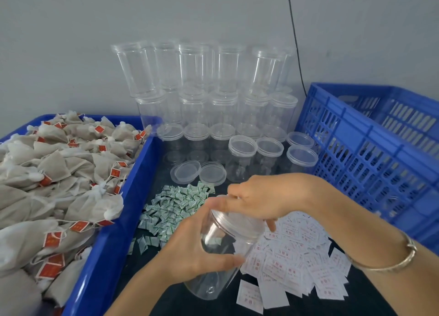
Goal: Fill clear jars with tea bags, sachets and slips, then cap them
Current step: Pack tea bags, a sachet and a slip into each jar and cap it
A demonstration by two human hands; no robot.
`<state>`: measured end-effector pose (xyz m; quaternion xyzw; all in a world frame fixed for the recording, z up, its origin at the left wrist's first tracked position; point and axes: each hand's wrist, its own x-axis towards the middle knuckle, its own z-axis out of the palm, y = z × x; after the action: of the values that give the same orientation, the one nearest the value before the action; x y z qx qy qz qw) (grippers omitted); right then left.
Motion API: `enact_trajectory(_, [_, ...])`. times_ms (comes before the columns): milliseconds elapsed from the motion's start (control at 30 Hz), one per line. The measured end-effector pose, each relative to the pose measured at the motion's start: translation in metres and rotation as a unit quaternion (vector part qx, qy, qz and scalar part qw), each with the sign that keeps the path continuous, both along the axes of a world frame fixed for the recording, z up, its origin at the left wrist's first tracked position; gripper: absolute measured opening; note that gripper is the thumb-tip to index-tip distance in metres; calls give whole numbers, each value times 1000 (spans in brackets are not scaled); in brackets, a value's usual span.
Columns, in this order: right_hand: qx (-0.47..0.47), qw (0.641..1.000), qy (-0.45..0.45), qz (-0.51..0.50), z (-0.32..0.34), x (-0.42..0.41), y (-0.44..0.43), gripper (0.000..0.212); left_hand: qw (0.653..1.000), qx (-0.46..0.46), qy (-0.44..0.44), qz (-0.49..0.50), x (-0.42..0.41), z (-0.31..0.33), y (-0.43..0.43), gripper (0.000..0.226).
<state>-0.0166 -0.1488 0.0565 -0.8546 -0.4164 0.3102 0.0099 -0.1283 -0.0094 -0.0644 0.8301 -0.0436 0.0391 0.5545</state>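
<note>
From the head view, the left hand [202, 247] is wrapping around the body of an empty clear plastic jar [223, 251], steadying it just above the dark desk [180, 301] at about six o'clock. The right hand [259, 199] is closing its fingers on the jar's clear lid [234, 217], seemingly to twist it off for filling. The jar is lying tilted, its long axis running from seven o'clock at the base to one o'clock at the mouth. Beneath it, white printed paper slips [294, 263] are lying, with small green sachets [173, 209] at eleven o'clock.
</note>
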Motion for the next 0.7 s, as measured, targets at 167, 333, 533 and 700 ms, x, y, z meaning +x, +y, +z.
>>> enact_trajectory(167, [41,985,125,110,5,10,-9,79,999,35,3,1,-1,-4,-1,75])
enact_trajectory(333, [-25,999,19,25,-6,3,0,98,998,51,4,22,1,-10,-2,78])
enact_trajectory(533, [-11,994,64,92,-6,9,-4,72,998,54,-9,22,2,-14,-3,74])
enact_trajectory(700, [48,993,90,53,-16,11,-5,91,999,38,2,29,-1,-17,3,72])
